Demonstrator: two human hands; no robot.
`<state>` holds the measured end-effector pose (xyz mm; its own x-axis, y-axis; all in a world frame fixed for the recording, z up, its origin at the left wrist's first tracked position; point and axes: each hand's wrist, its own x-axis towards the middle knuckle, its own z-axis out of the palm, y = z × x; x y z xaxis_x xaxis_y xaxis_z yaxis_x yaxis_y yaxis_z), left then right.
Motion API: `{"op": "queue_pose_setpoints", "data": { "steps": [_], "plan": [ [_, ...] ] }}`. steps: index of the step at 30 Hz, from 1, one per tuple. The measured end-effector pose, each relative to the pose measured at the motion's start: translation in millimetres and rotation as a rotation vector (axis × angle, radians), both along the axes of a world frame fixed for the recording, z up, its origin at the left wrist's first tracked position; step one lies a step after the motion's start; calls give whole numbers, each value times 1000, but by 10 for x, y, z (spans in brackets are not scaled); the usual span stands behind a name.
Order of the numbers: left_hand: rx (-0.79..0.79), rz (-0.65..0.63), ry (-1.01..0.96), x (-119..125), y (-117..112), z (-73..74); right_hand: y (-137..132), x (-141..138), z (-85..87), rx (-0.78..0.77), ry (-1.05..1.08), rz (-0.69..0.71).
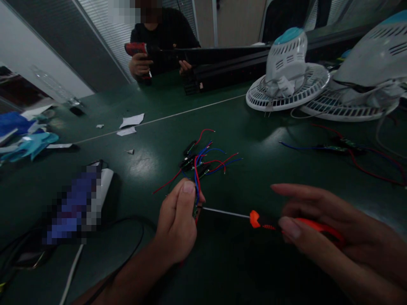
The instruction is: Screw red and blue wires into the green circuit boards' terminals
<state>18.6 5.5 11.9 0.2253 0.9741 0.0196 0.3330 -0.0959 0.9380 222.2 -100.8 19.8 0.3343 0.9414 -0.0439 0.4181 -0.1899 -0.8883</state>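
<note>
My left hand (pixel 179 214) is closed around a small circuit board (pixel 195 211) with red and blue wires (pixel 197 178) rising from it; most of the board is hidden by the fingers. An orange and black screwdriver (pixel 254 219) lies level, its tip against the part in my left hand. Around its handle are the thumb and fingers of my right hand (pixel 313 222), the index finger stretched out. Just beyond my left hand sits a cluster of small black modules (pixel 190 162) with green boards and loose red and blue wires.
White fan heads (pixel 288 87) stand at the back right. More wired boards (pixel 332 148) lie at right. Across the green table (pixel 152 148) a person holds a red drill (pixel 136 48) against a long black panel (pixel 229 72). Paper scraps (pixel 132 121) and a phone-like device (pixel 73 203) lie left.
</note>
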Motion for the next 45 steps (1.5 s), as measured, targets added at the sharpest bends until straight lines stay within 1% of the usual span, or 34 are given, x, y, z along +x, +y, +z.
{"op": "queue_pose_setpoints", "data": {
  "steps": [4, 8, 12, 15, 19, 22, 25, 28, 34, 41, 45],
  "plan": [
    [16, -28, 107, 18, 60, -32, 104, -21, 50, 26, -48, 22],
    [74, -67, 159, 10, 111, -68, 174, -30, 114, 84, -191, 81],
    [70, -185, 220, -31, 146, -53, 205, -21, 106, 60, -235, 125],
    [126, -229, 383, -56, 197, -19, 224, 2, 80, 12, -258, 138],
    [282, -208, 634, -68, 299, -5, 242, 45, 61, -2, -289, 139],
    [369, -229, 721, -75, 357, -31, 244, 67, 45, 18, -314, 144],
    [421, -254, 742, -82, 378, -69, 260, 67, 12, 53, -346, 170],
    [431, -255, 749, -89, 377, -92, 284, 60, -24, 71, -368, 182],
    [431, -232, 754, -90, 369, -81, 272, 67, -48, 114, -401, 206],
    [560, -230, 833, -83, 358, -96, 270, 79, -75, 105, -411, 227],
    [555, -245, 812, -77, 352, -132, 283, 75, -85, 97, -414, 229]
  ]
}}
